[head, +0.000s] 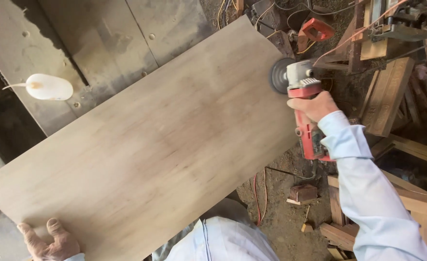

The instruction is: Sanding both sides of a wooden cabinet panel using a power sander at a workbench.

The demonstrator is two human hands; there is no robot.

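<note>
A large pale wooden board (155,140) lies slanted across the view, from lower left to upper right. My right hand (312,105) grips a red angle grinder (306,116) at the board's right edge. Its grey round disc (278,76) sits against the upper right part of that edge. My left hand (49,241) rests with its fingers on the board's lower left corner and presses it down. Both my sleeves are light blue.
A white plastic bottle (48,87) lies on the grey metal sheet (102,38) behind the board. Wood offcuts and planks (387,96) pile up at the right. Cables (259,193) and small wood blocks (303,192) lie on the dirt floor.
</note>
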